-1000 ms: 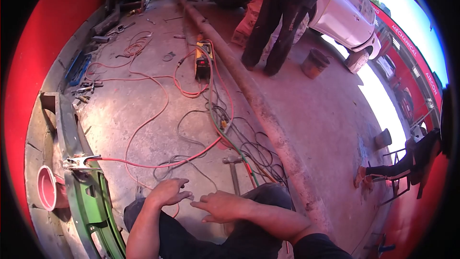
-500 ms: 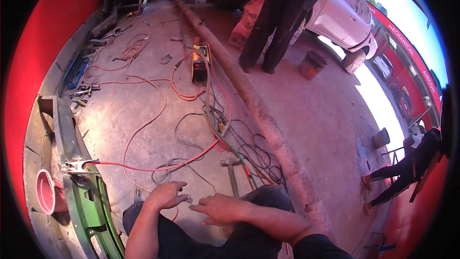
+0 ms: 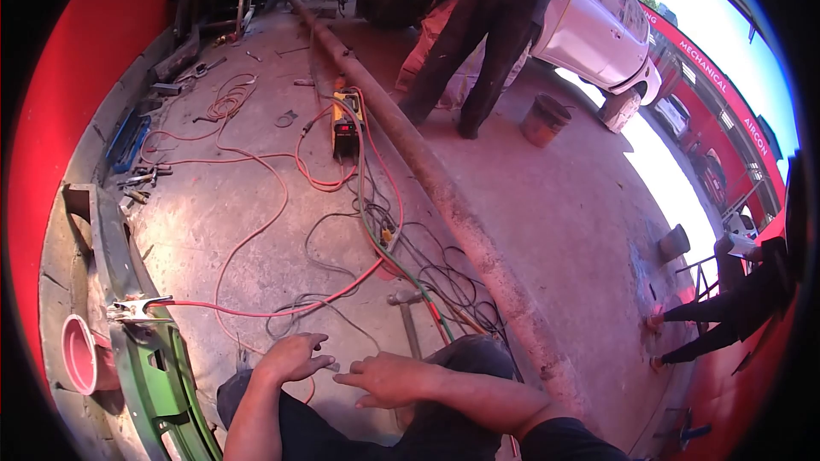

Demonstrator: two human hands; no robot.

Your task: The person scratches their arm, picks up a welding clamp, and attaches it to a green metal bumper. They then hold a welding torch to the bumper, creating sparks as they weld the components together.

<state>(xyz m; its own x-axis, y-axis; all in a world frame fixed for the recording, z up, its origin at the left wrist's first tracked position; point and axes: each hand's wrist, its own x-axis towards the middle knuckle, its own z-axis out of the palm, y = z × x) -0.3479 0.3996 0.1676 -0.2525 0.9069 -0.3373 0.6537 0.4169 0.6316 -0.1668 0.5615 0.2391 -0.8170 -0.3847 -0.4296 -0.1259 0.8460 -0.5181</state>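
My left hand (image 3: 295,358) hovers over my lap with its fingers apart and nothing in it. Close by on the right, my right hand (image 3: 381,378) has loosely bent, spread fingers and is also without an object. The fingertips of both hands point toward each other across a small gap. Just beyond my right hand, a hammer (image 3: 411,329) lies on the concrete, its lower handle partly hidden by my hand and leg. To the left, a metal clamp (image 3: 137,310) on a red cable (image 3: 282,312) grips a green metal beam (image 3: 156,363).
A yellow-and-black welding machine (image 3: 346,128) sits ahead among tangled cables (image 3: 376,205). A long rusty pipe (image 3: 453,205) crosses the floor. A red bucket (image 3: 79,354) is at left, a dirty bucket (image 3: 547,119) near a standing person (image 3: 487,34). Another person (image 3: 735,312) is at right.
The view has shifted slightly, so the floor items appear a little to the left. The standing person's legs have changed stance. My hands stay almost in place.
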